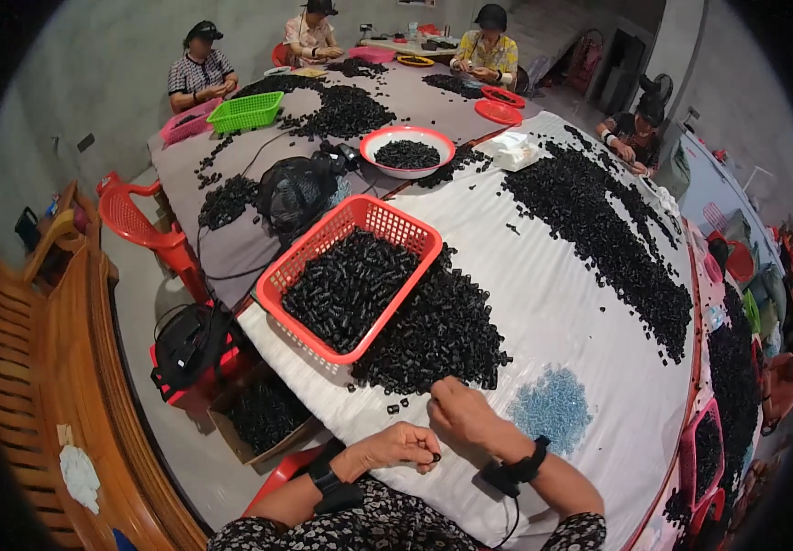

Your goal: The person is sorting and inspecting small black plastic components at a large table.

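My left hand (394,447) is closed in a pinch over the white cloth near the table's front edge. A small black plastic piece (436,457) shows at its fingertips. My right hand (466,411) reaches to the near edge of a heap of small black pieces (442,331), its fingers curled together. Whatever lies between those fingers is hidden. Beyond my left hand, a red plastic basket (272,292) full of similar black pieces rests against the heap. A patch of small clear blue pieces (551,409) lies to the right of my right hand.
A white bowl with a red rim (373,147), a green basket (246,111) and a black mesh bag (297,195) stand farther up the table. More black pieces (598,239) spread at the right. Several people sit around the far side. A red chair (144,220) stands left.
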`<state>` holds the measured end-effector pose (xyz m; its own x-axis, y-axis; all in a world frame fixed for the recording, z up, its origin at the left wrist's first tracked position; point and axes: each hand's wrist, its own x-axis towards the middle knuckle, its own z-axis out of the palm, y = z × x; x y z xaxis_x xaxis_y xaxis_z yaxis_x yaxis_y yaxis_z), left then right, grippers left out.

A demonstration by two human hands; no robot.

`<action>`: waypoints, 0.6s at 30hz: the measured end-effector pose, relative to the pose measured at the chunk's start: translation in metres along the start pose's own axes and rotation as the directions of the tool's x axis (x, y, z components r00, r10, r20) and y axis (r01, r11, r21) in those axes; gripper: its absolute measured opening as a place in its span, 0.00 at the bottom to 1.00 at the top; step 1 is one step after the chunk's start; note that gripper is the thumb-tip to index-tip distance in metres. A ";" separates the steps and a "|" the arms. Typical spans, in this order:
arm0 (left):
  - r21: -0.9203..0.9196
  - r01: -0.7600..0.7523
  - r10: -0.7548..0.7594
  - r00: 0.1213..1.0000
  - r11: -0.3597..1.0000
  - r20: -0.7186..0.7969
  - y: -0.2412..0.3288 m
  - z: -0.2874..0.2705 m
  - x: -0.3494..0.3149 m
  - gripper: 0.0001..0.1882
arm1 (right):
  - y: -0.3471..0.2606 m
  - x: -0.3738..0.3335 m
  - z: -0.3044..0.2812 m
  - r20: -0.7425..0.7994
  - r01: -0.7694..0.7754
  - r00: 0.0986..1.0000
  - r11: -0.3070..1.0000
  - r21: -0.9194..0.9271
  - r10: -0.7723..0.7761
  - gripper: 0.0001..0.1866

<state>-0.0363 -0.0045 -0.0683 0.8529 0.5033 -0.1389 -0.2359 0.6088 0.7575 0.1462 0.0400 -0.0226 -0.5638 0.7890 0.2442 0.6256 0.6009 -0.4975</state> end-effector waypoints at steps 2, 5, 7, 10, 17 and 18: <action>-0.074 -0.009 0.008 1.000 0.997 -0.012 -0.001 0.000 -0.002 0.05 | 0.002 0.010 -0.025 -0.045 0.049 0.998 0.991 0.122 -0.043 0.07; -0.079 -0.004 0.006 1.000 0.997 0.019 -0.002 -0.006 -0.003 0.09 | -0.015 0.026 -0.065 -0.115 0.009 0.993 0.975 0.221 0.017 0.09; -0.059 0.007 -0.006 1.000 0.998 0.007 0.001 -0.006 -0.001 0.09 | -0.015 0.026 -0.069 -0.177 0.018 0.984 0.977 0.214 0.021 0.09; -0.101 -0.031 0.029 0.999 0.994 -0.020 -0.002 -0.004 -0.004 0.09 | -0.025 0.004 -0.054 0.002 -0.271 0.951 0.827 0.492 0.311 0.07; -0.020 -0.124 0.115 0.958 0.992 -0.262 0.004 0.005 -0.004 0.06 | -0.036 -0.038 -0.019 0.128 -0.362 0.875 0.453 0.815 0.467 0.05; -0.028 -0.123 0.111 0.957 0.992 -0.269 0.006 0.005 -0.006 0.06 | -0.038 -0.040 -0.019 0.146 -0.364 0.854 0.373 0.853 0.499 0.05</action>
<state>-0.0406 -0.0068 -0.0600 0.6647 0.7138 -0.2206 -0.3518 0.5596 0.7504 0.1547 -0.0119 0.0026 -0.2481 0.9552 -0.1614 -0.0214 -0.1719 -0.9849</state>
